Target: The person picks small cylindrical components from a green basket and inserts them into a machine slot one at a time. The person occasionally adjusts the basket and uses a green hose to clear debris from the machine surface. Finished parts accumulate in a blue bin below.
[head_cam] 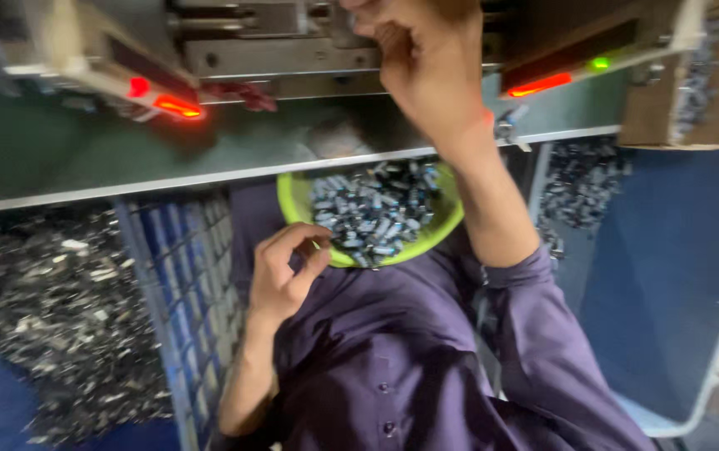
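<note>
Both hands show in the single head view, which is blurred throughout. On the left, near the body, the left hand (286,271) has its fingers curled in, with thumb and forefinger pressed together at the rim of a lime-green bowl (293,200); whether a part sits in that pinch cannot be told through the blur. Reaching far, the right hand (426,63) is raised to the grey metal machine (268,46), its fingers bent and their tips cut off by the top edge of the picture, so what they grip or press is hidden. The forearm runs down to a dark purple sleeve (535,334).

The bowl rests in the lap against the purple shirt (376,367), just under the edge of the green bench top (84,150). It is heaped with small metal parts (376,209), silver and dark; their exact shape is too smeared to make out. The right forearm crosses the bowl's right rim and covers it.

Two red lights (167,100) glow at far left on the machine, and a red strip with a green light (600,63) at far right. A cardboard box (685,83) at the far right corner is cut off by the frame. A blue crate (184,284) stands at left, beside a loose pile of metal scrap (50,317) on the floor. More such pieces (581,184) lie at right, past a blue panel (677,276).
</note>
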Motion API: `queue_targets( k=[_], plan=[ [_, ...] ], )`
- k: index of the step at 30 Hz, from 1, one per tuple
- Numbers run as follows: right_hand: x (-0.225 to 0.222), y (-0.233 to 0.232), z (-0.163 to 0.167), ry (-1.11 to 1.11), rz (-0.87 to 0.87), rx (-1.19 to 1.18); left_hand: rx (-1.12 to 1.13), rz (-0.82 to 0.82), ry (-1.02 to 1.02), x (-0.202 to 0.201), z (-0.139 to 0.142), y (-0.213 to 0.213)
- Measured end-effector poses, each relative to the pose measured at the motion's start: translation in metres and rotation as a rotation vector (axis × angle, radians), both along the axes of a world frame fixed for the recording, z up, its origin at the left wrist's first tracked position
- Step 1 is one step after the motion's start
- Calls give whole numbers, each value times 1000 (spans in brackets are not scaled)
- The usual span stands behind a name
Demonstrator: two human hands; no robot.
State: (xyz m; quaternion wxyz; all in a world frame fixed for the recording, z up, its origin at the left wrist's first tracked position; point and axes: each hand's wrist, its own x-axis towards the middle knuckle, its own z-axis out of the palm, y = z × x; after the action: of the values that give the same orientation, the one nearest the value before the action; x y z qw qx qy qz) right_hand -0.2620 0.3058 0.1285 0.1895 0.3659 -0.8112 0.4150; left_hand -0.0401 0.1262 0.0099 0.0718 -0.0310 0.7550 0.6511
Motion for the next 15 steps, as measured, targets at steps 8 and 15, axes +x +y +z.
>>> queue_targets(
  k=[8,15],
  plan=[
    [125,34,-80,-240,85,136,-516,-72,235,-28,1,8],
    [131,63,-159,-351,-251,219,-497,-196,167,-38,-9,29]
  ],
)
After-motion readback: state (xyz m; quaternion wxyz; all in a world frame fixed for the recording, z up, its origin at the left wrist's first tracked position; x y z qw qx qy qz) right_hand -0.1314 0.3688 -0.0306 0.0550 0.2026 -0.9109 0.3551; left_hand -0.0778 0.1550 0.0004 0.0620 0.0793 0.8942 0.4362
